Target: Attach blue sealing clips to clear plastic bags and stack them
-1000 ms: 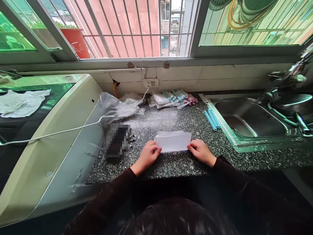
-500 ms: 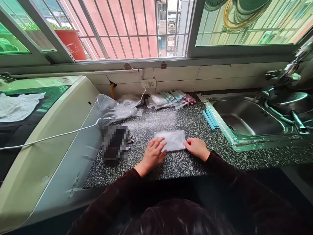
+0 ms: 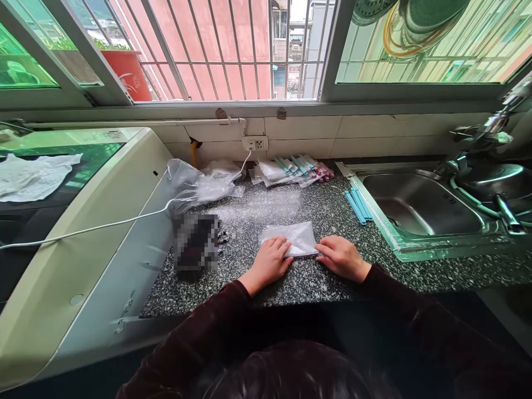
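Note:
A folded translucent plastic bag point(image 3: 302, 237) lies flat on the speckled stone counter point(image 3: 266, 288) in front of me. My left hand point(image 3: 272, 257) rests on its left part, fingers stretched out and lying flat, covering the near left corner. At the bag's right edge is my right hand point(image 3: 341, 257), its fingers extended and a little apart, the fingertips at the edge. Farther right, several light-blue strips point(image 3: 358, 205) lie side by side near the sink.
Packs of clear bags with blue and pink strips point(image 3: 291, 169) lie against the tiled wall. Loose plastic bags point(image 3: 203, 183) and a white cable point(image 3: 124, 221) are at left, near a blurred dark object point(image 3: 195, 244). The steel sink point(image 3: 419, 199) is at right.
My left hand has come down flat onto the bag. My right hand has loosened from the bag's right edge and its fingers have spread. The bag has turned slightly.

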Demonstrator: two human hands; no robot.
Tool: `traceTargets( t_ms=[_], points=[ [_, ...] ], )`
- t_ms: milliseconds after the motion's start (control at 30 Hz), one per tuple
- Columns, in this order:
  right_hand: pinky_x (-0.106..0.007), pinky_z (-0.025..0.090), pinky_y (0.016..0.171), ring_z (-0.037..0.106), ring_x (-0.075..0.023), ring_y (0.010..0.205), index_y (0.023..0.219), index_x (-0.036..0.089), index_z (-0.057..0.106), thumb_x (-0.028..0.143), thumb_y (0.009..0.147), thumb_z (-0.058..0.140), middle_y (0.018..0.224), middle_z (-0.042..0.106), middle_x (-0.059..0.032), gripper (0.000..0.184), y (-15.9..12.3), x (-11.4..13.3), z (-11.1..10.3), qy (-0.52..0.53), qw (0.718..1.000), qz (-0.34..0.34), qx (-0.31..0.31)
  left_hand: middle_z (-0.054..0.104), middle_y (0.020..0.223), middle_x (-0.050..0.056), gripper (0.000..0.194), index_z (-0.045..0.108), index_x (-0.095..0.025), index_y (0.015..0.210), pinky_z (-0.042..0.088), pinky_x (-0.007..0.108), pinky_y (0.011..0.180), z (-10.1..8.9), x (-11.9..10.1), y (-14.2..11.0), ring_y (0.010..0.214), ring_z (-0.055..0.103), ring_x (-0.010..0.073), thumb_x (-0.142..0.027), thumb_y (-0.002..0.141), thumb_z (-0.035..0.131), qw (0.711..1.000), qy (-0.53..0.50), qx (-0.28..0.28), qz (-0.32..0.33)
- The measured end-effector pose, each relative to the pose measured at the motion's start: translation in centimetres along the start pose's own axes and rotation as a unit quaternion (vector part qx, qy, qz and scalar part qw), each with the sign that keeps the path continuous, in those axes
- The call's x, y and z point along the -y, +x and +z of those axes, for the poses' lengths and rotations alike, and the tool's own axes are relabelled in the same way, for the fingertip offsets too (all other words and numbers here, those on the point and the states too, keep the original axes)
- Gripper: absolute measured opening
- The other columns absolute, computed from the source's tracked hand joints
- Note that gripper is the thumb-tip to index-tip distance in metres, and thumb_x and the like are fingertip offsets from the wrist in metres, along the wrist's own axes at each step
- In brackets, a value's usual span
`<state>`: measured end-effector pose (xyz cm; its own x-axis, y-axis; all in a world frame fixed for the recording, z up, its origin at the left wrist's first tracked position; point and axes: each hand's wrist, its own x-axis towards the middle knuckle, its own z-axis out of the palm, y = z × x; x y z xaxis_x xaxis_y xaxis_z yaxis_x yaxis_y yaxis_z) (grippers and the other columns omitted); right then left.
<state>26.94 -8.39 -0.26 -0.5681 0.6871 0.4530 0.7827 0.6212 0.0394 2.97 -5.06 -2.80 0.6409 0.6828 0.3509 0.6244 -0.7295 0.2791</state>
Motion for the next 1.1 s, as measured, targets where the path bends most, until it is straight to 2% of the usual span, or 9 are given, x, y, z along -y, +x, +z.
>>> traceTargets(
  t_ms=[67, 200, 333, 433, 500, 633, 867, 1000, 1100],
  points=[
    [-0.03, 0.034, 0.064, 0.049, -0.0162, 0.071, 0.087, 0.018, 0.062, 0.023, 0.087, 0.046, 0.079, 0.061, -0.0062, 0.017, 0.0, -0.1, 0.2, -0.06, 0.996, -0.06, -0.002, 0.06, 0.111, 0.015, 0.035, 0.056, -0.014, 0.111, 0.043, 0.044, 0.089, 0.0, 0.0, 0.1, 0.103, 0.053, 0.0276, -0.031, 0.081, 0.051, 1.0, 0.0, -0.003, 0.0],
    [-0.03, 0.032, 0.062, 0.044, -0.0152, 0.066, 0.073, 0.017, 0.06, 0.012, 0.086, 0.042, 0.071, 0.059, -0.0048, 0.023, 0.9, -0.1, 0.5, -0.112, 0.989, -0.094, -0.014, 0.061, 0.109, 0.015, 0.039, 0.055, -0.012, 0.113, 0.045, 0.043, 0.086, -0.1, 0.0, 0.2, 0.101, 0.054, 0.0283, -0.034, 0.08, 0.053, 1.0, 0.004, 0.005, -0.001],
    [-0.031, 0.034, 0.065, 0.045, -0.0156, 0.07, 0.072, 0.019, 0.06, 0.016, 0.084, 0.045, 0.074, 0.059, -0.005, 0.019, 2.9, 0.2, -1.2, -0.064, 0.995, -0.071, -0.032, 0.062, 0.103, 0.017, 0.051, 0.052, -0.012, 0.118, 0.046, 0.045, 0.081, -1.1, -0.6, 0.7, 0.096, 0.056, 0.0299, -0.042, 0.077, 0.057, 1.0, 0.02, -0.005, -0.021],
    [-0.032, 0.039, 0.072, 0.048, -0.0167, 0.075, 0.076, 0.019, 0.061, 0.019, 0.082, 0.048, 0.079, 0.058, -0.0054, 0.014, 5.1, 0.3, -3.8, 0.013, 0.997, -0.038, -0.072, 0.065, 0.091, 0.012, 0.032, 0.061, -0.015, 0.104, 0.047, 0.038, 0.074, -2.9, -1.3, 1.6, 0.084, 0.059, 0.0246, -0.035, 0.081, 0.052, 0.998, -0.019, -0.024, -0.049],
    [-0.035, 0.042, 0.076, 0.05, -0.0185, 0.082, 0.083, 0.02, 0.061, 0.024, 0.081, 0.052, 0.087, 0.059, -0.0062, 0.01, 6.6, 0.1, -5.5, 0.079, 0.992, -0.009, -0.094, 0.066, 0.077, 0.006, 0.024, 0.065, -0.018, 0.09, 0.045, 0.029, 0.065, -4.3, -1.6, 2.0, 0.07, 0.059, 0.0174, -0.029, 0.085, 0.045, 0.99, -0.115, -0.027, -0.079],
    [-0.038, 0.044, 0.082, 0.053, -0.0208, 0.093, 0.098, 0.018, 0.058, 0.042, 0.076, 0.062, 0.096, 0.061, -0.0075, 0.033, 8.6, -0.8, -7.4, 0.22, 0.974, 0.018, -0.057, 0.062, 0.066, 0.002, 0.031, 0.066, -0.014, 0.081, 0.04, 0.022, 0.055, -6.7, -1.4, 1.6, 0.059, 0.053, 0.0122, -0.038, 0.085, 0.046, 0.94, -0.314, -0.018, -0.134],
    [-0.028, 0.044, 0.066, 0.053, -0.0131, 0.069, 0.068, 0.017, 0.057, 0.041, 0.084, 0.051, 0.069, 0.061, -0.0029, 0.029, 9.3, -0.3, -6.7, 0.356, 0.933, 0.042, 0.028, 0.064, 0.075, 0.005, 0.048, 0.062, -0.011, 0.093, 0.043, 0.024, 0.057, -7.8, -0.8, -0.6, 0.065, 0.056, 0.0149, -0.053, 0.07, 0.062, 0.808, -0.54, 0.039, -0.233],
    [-0.026, 0.041, 0.063, 0.051, -0.012, 0.065, 0.067, 0.016, 0.056, 0.036, 0.084, 0.049, 0.067, 0.059, -0.0025, 0.028, 10.1, 0.9, -6.3, 0.365, 0.926, 0.059, 0.078, 0.063, 0.081, 0.004, 0.051, 0.058, -0.014, 0.096, 0.044, 0.025, 0.061, -8.5, -1.2, 0.5, 0.072, 0.057, 0.0158, -0.054, 0.066, 0.064, 0.784, -0.575, 0.0, -0.232],
    [-0.025, 0.04, 0.061, 0.05, -0.0116, 0.064, 0.07, 0.016, 0.057, 0.036, 0.082, 0.05, 0.067, 0.058, -0.0021, 0.025, 10.5, 1.5, -5.7, 0.38, 0.915, 0.09, 0.101, 0.056, 0.066, -0.001, 0.042, 0.057, -0.014, 0.076, 0.037, 0.02, 0.052, -8.5, -1.1, 1.7, 0.059, 0.048, 0.0099, -0.053, 0.066, 0.065, 0.777, -0.575, -0.068, -0.249]
  ],
)
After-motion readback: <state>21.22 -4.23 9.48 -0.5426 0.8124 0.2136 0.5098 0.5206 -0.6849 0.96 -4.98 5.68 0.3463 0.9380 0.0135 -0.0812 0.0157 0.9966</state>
